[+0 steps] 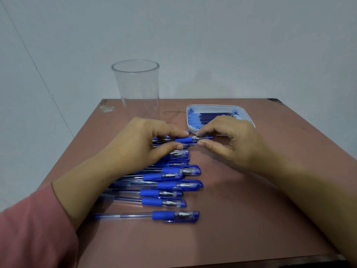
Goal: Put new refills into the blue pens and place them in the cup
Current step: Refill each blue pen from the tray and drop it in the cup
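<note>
brown table (251,209) fills the view; clear cup (137,89) upright at its far edge; row of blue pens (166,185) lying mid-table; white tray (216,106) holding refills (214,116) far right; left hand (135,144) pinches one pen (183,140) by its grip, right hand (231,142) pinches its tip end.

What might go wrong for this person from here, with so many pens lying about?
The left hand and right hand pinch the held pen just above the loose pens; the left forearm could sweep some aside. Blue smears in the tray beside the refills suggest that ink may stain fingers. The empty cup looks tall and light, so it might tip as pens go in.
</note>
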Available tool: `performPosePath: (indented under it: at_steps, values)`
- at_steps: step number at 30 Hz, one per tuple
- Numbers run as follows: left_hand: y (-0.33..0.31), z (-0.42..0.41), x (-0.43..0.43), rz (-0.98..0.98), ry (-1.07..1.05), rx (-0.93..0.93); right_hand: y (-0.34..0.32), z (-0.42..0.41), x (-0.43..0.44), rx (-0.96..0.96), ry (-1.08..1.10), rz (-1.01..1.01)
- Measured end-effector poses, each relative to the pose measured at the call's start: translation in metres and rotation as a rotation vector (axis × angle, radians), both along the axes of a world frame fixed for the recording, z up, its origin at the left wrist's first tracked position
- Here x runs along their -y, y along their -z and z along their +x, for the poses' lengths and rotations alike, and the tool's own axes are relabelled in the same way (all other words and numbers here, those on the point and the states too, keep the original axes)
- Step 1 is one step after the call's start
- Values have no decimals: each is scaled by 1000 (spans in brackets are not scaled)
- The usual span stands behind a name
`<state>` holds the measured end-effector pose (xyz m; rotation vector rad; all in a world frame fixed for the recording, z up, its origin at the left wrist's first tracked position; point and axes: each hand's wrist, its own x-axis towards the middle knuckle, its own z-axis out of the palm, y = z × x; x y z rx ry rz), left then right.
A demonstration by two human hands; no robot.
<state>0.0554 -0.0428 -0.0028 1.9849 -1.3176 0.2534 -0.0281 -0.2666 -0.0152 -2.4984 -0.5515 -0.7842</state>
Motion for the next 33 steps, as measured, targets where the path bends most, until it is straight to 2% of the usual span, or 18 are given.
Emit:
performPosePath:
  at_steps: [9,19,23,28,33]
  values:
    - [0,-5,2,-56,0,24,1,-3,-7,72,-9,87]
    - [-2,-10,4,-48,-34,-35,2,-4,-10,35,6,127]
    - [-8,-11,-1,80,-96,-19,3,1,-9,-58,19,158]
    - [-8,-17,-23,435,-316,148,-2,1,0,-113,95,267]
    - [12,-36,-39,581,-362,31,-9,-3,3,-116,119,305]
